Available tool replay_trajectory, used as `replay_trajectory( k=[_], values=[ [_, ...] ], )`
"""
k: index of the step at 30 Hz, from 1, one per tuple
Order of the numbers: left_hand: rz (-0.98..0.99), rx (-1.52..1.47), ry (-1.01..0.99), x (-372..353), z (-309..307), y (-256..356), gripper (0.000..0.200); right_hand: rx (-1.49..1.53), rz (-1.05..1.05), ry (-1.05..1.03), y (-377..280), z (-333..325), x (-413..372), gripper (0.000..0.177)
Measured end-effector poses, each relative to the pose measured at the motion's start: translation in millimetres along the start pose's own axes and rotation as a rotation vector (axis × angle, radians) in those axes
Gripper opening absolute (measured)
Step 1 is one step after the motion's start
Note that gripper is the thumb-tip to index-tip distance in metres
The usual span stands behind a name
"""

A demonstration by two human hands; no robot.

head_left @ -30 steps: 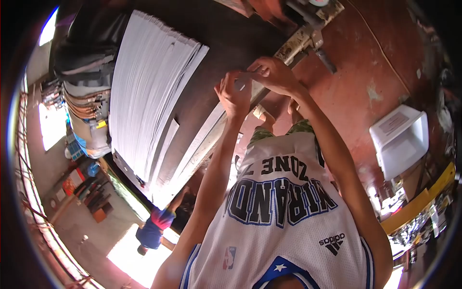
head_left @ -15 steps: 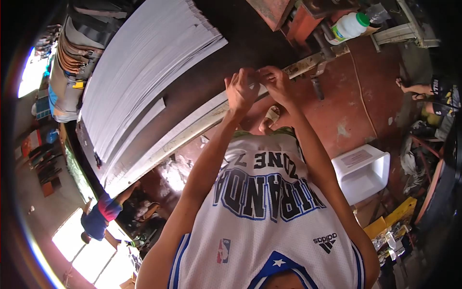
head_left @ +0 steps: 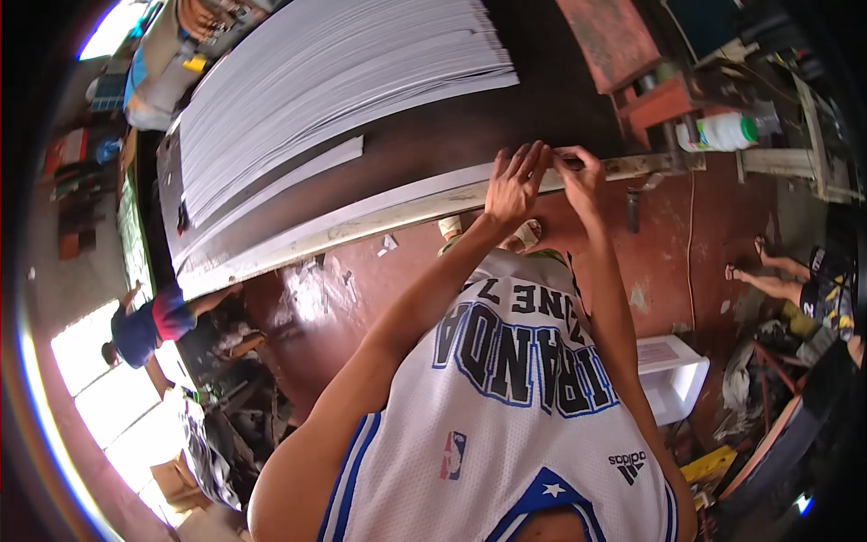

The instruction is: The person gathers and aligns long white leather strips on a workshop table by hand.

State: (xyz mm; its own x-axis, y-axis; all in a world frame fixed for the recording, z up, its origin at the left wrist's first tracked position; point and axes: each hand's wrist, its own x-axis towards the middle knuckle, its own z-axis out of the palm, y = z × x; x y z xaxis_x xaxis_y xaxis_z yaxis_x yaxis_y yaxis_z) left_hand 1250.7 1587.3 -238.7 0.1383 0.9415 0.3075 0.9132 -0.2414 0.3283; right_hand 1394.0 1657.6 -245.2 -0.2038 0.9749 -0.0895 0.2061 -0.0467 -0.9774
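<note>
At the near edge of the dark table, my left hand has its fingers stretched forward, the back of the hand up and the thumb hidden. Close on its right, my right hand curls thumb and fingers into a pinch; something small and dark may be between them, too small to name. The fingertips of both hands nearly meet. A long white strip lies along the table edge and runs up to my left hand. Farther in on the table lies a large stack of thin white strips, with a shorter white strip before it.
A reddish metal fixture and a white bottle with green cap stand at the right. A white plastic bin rests on the red floor. One person is at the far left, another at the right.
My view has swung, and my hands now sit farther right along the table edge. The left fingers are straighter than before; the right hand is more curled.
</note>
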Motion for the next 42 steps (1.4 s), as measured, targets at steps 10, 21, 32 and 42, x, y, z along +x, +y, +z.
replay_trajectory(
  k=[10,21,32,42],
  values=[
    [-0.046,-0.140,0.195,-20,-41,-34,0.022,0.026,0.119,-0.032,-4,-9,1,0.013],
    [-0.107,-0.131,0.136,-39,-60,-56,0.017,-0.036,0.153,-0.037,-14,-22,3,0.021],
    [-0.126,-0.043,-0.067,-80,-94,-111,0.021,-0.043,0.179,0.039,-13,-30,3,0.015],
    [-0.005,-0.122,-0.017,-70,-89,-106,0.021,-0.112,0.202,0.185,-18,-26,-2,0.024]
  ],
)
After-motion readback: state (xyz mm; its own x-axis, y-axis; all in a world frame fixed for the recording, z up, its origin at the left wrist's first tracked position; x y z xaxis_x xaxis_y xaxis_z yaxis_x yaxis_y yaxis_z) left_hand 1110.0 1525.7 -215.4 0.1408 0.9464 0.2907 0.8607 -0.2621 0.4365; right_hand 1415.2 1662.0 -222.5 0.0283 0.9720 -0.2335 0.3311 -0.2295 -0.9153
